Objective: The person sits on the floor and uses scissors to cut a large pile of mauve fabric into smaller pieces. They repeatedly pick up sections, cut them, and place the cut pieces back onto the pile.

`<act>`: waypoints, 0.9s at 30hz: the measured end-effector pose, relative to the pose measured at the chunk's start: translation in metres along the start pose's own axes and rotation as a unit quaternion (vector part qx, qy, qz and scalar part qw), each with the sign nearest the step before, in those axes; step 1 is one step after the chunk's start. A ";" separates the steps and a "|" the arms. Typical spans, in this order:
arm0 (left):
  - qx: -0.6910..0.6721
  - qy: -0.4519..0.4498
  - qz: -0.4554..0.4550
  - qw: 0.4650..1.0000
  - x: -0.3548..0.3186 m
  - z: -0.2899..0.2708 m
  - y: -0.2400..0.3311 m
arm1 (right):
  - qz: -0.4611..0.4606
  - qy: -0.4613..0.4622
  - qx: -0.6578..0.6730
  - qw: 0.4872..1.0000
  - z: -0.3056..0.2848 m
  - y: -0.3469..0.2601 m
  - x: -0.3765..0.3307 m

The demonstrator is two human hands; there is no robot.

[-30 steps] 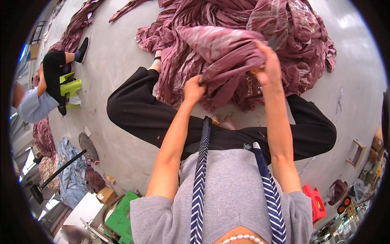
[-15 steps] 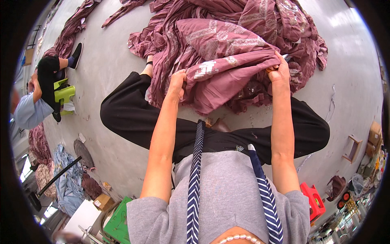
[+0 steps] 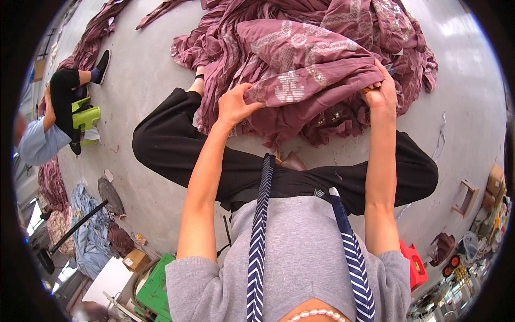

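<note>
A large heap of mauve cloth [image 3: 322, 121] with silvery sequin patterns lies on the floor in front of me. My left hand [image 3: 236, 105] is at the near left edge of a raised fold, the cloth between thumb and fingers, beside a pale sequin patch [image 3: 289, 87]. My right hand [image 3: 383, 92] is closed on the fold's right end and pulls it up. Something small and orange [image 3: 367, 89] shows at its fingers, and a greyish tip [image 3: 390, 70] sticks out beyond it; I cannot make out what these belong to.
My legs in black trousers [image 3: 166, 145] spread round the heap's near side. Another person [image 3: 43, 142] sits at the left by a lime-green stool [image 3: 87, 119]. Behind me are a green crate [image 3: 155, 287] and a red stool [image 3: 416, 265]. A small wooden frame [image 3: 465, 198] lies right.
My right hand has moved right and slightly up with its end of the cloth. The left hand has shifted a little up and loosened its fist, thumb now stretched over the fold.
</note>
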State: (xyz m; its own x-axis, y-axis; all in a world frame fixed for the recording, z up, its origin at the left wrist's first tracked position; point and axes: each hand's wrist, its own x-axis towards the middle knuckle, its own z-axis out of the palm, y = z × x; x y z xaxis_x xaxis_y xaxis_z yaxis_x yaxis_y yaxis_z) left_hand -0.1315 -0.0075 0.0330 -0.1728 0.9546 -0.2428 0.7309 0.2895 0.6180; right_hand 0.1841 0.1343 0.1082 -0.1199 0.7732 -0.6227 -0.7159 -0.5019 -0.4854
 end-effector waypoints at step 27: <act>-0.614 -0.118 -0.285 0.726 0.019 0.053 0.011 | -0.109 0.111 -0.047 0.987 -0.003 0.045 0.084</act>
State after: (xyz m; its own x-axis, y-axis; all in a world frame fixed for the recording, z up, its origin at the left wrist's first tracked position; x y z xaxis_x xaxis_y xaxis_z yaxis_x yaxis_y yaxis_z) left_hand -0.0919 0.0097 -0.0047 0.0076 0.6576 -0.7533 -0.5808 0.6162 0.5320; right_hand 0.1437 0.1756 0.0323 0.1903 0.7684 -0.6110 -0.6394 -0.3753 -0.6710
